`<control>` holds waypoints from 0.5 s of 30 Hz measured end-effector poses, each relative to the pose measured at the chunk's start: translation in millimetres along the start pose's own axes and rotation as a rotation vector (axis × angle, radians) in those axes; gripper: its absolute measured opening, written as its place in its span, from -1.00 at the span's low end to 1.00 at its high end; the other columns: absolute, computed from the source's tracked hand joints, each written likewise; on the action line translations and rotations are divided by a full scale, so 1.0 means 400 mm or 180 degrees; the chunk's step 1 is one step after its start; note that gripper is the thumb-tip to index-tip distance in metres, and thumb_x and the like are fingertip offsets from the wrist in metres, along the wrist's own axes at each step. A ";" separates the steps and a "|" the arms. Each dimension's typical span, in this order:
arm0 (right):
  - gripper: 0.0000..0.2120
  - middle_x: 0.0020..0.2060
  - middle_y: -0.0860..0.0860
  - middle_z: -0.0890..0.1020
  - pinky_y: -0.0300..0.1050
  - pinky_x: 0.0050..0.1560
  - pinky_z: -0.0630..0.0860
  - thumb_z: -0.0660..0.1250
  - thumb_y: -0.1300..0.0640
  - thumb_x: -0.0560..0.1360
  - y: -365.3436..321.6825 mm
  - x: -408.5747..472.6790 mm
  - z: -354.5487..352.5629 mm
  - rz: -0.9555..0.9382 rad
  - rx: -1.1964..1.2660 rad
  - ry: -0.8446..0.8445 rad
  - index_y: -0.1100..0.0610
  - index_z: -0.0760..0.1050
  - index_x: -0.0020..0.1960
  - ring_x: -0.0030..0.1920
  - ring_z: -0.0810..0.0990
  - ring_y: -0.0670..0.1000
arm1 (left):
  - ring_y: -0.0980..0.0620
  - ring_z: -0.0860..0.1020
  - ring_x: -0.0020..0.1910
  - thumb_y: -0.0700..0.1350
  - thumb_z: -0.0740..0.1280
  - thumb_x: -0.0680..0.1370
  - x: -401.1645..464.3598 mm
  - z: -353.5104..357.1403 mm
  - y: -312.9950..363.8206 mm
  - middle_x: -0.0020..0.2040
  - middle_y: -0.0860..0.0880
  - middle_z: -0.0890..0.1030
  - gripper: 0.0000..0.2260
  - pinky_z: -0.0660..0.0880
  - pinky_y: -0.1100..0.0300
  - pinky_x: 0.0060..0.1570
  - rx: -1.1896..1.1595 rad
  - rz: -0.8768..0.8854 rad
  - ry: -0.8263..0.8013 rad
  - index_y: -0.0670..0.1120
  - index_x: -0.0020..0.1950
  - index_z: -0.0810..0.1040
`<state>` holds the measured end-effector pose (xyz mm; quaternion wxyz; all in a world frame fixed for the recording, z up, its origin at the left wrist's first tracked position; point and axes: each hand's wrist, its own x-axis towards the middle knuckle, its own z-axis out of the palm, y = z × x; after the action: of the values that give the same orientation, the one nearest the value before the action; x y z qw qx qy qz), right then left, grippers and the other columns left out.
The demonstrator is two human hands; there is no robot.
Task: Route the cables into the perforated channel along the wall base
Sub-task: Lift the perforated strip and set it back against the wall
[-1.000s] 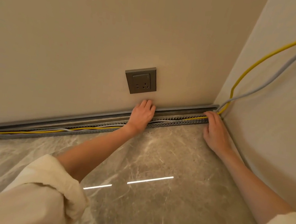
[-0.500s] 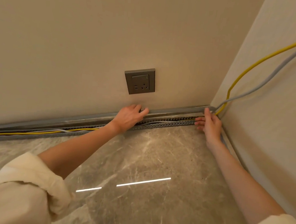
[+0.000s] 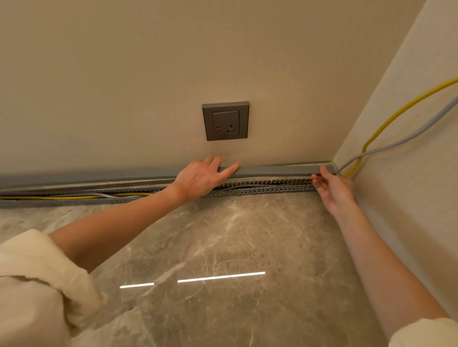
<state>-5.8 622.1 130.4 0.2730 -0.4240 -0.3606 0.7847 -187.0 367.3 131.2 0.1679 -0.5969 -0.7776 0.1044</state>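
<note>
- The channel (image 3: 262, 188) runs along the wall base from the left edge of view to the corner on the right, its perforated front wall standing on the floor (image 3: 243, 244).
- The yellow cable (image 3: 390, 116) and the grey cable (image 3: 434, 120) come down the right wall, bend at the corner and enter the channel's right end.
- On the left stretch both cables lie inside the channel, side by side, plainly seen near the left edge.
- Between the hands a grey cable bows within the channel, just behind the perforated wall.
- A grey strip (image 3: 278, 170) lies along the wall base above the channel, from the left hand to the corner.
- The left hand (image 3: 202, 177) is released, fingers straight, fingertips touching the strip's left end below the socket (image 3: 224, 120).
- The right hand (image 3: 332, 187) is at the strip's right end beside the corner, thumb on top, fingers at the channel's upper edge; I cannot tell whether it is gripping anything.
- The floor in front of the channel is polished stone, with both forearms reaching across it.
- The corner closes off the right hand's side.
</note>
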 end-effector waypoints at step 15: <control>-0.82 -0.48 0.00 0.64 -0.33 -0.51 0.48 0.27 0.11 0.57 0.050 0.017 -0.053 -0.0077 -0.1195 -0.0210 0.18 0.48 -0.16 -0.53 0.55 -0.15 | -0.15 0.45 0.02 0.12 0.15 0.58 0.139 0.043 0.148 0.07 -0.19 0.48 -0.61 0.43 -0.01 0.01 -0.1103 -0.0163 -0.0326 -0.21 0.11 0.41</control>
<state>6.4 622.5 103.4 0.1866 -0.4371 -0.5144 0.7138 -153.6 437.4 101.3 0.0254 -0.5909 -0.8064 -0.0052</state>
